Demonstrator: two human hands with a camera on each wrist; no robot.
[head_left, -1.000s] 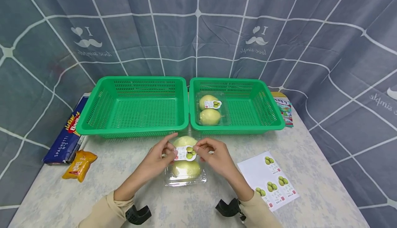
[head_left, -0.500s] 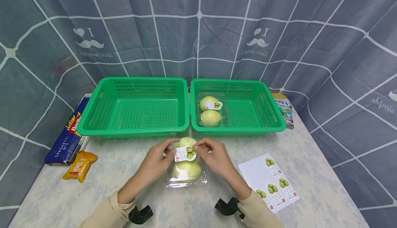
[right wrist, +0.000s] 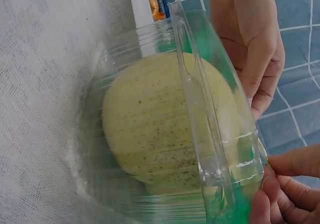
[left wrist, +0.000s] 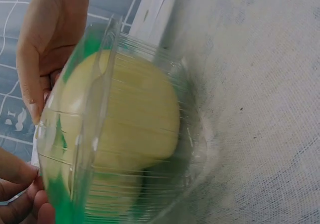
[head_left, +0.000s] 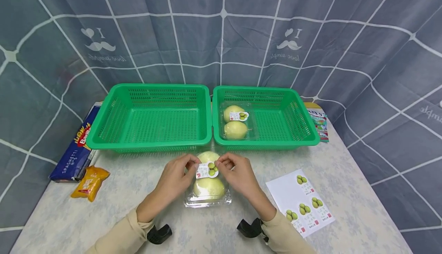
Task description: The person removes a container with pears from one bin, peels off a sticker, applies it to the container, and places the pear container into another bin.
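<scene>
A clear plastic clamshell box (head_left: 207,203) with two pale yellow-green pears (head_left: 208,188) stands on the table, below the two baskets. Over its lid is a white sticker (head_left: 203,171) printed with green fruit. My left hand (head_left: 175,175) pinches the sticker's left end between thumb and forefinger. At the opposite end, by the printed fruit, my right hand (head_left: 241,172) pinches it too. Both wrist views show a pear (left wrist: 135,108) through the box's ribbed wall, fingertips close to the lid. How much of the sticker touches the lid cannot be told.
Two green baskets (head_left: 148,146) stand side by side; the right one contains another labelled box of pears (head_left: 236,130). A sheet of stickers (head_left: 281,187) lies to the right. Leftward are a blue spaghetti box (head_left: 70,162) and an orange packet (head_left: 90,183). A colourful bag (head_left: 320,125) sits behind, right.
The left forefinger has drawn down and in from the lid's far side onto the sticker's left end. The sticker tilts slightly differently. My right hand keeps nearly the same place.
</scene>
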